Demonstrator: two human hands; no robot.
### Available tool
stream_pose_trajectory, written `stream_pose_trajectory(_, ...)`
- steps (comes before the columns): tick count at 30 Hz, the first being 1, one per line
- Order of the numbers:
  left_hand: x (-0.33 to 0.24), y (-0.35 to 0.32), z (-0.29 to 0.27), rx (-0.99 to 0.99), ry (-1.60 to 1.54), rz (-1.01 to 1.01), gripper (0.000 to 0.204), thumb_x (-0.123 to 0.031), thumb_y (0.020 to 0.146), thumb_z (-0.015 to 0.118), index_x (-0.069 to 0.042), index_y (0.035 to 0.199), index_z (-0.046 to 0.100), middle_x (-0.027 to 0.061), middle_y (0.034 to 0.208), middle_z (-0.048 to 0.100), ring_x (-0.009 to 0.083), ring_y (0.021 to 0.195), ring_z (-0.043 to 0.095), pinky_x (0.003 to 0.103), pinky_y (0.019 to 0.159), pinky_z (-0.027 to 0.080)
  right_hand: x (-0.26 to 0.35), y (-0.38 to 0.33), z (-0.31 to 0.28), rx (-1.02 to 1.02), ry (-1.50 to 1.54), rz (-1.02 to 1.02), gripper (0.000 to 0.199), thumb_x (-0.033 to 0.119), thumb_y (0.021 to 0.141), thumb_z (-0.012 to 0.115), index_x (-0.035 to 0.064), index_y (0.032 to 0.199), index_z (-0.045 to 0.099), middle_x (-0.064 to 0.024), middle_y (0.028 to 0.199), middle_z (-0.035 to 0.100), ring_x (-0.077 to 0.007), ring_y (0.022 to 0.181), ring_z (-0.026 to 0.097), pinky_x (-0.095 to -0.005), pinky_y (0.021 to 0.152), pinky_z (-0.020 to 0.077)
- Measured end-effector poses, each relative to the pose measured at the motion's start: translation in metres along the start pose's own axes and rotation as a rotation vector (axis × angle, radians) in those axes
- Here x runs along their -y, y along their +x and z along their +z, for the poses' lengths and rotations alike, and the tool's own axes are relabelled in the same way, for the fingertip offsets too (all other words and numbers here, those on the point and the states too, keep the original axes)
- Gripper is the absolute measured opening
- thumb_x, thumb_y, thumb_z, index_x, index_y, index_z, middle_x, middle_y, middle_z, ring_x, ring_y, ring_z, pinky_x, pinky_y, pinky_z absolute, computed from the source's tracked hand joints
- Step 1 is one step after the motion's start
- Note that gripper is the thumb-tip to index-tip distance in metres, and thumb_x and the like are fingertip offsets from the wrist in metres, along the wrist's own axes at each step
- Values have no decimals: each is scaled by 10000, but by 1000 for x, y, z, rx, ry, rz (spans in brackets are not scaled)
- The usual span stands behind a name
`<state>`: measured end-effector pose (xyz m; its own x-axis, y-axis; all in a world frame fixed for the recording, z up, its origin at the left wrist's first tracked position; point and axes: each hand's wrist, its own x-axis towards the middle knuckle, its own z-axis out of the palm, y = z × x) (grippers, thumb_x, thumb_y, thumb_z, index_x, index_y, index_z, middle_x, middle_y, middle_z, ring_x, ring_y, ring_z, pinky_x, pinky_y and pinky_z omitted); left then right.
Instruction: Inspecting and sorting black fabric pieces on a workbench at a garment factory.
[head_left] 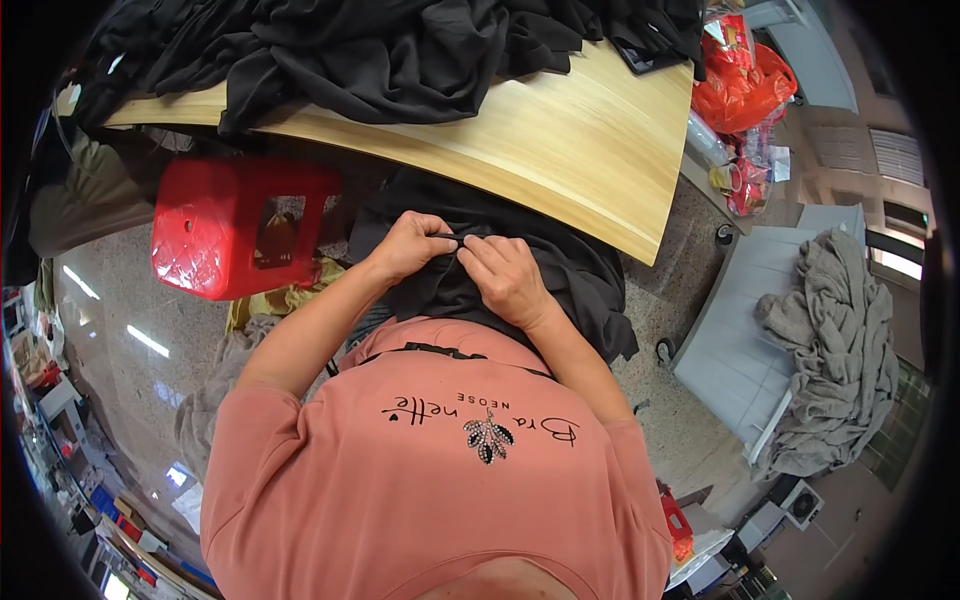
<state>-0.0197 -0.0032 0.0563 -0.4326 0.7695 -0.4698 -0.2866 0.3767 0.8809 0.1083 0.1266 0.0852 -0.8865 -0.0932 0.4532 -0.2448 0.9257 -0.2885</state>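
A large piece of black fabric (570, 265) lies bunched over my lap, its far side passing under the table edge. My left hand (412, 245) is closed, thumb and fingers pinching a narrow folded edge of the fabric. Right beside it, my right hand (505, 277) pinches the same edge, its fingertips almost meeting the left ones. Between the two hands a short dark strip of the edge shows. Whether anything small sits under the fingertips is hidden.
Ahead stands a light wooden table (600, 140) heaped with black garments (370, 60). A red plastic stool (205, 230) is at the left. To the right are a red plastic bag (745, 90) and a wheeled grey cart (735, 330) with grey cloth (830, 350) on it.
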Motion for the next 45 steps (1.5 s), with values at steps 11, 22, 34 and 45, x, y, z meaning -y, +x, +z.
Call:
stream_pose_trajectory(11,15,6,-9,123,-221,-166,55,24,620,566,2,664,591,-5,621,552,66,564,479,193,536,377,2,0,14,434,27,39,111,126,658,622,69,727,555,-25,687,487,-203,715,475,-348,680,334)
stream_pose_trajectory(22,20,5,0,113,-290,-202,39,7,654,571,-20,674,590,-15,624,551,59,578,481,191,559,372,9,-1,10,208,460,237,115,53,671,619,56,774,568,-51,747,574,-228,733,547,-369,742,356)
stream_pose_trajectory(34,3,7,2,2,-227,-179,53,7,626,581,-26,666,568,-17,649,532,78,625,470,216,591,373,-3,-4,15,167,322,120,127,39,656,535,55,782,529,-85,625,512,-265,593,528,-360,586,412)
stream_pose_trajectory(45,-62,-26,-14,57,20,128,67,10,628,551,-26,650,500,-38,596,496,33,552,431,183,494,349,23,24,-1,-167,253,20,114,144,707,503,53,757,455,-57,634,454,-231,567,492,-339,512,356)
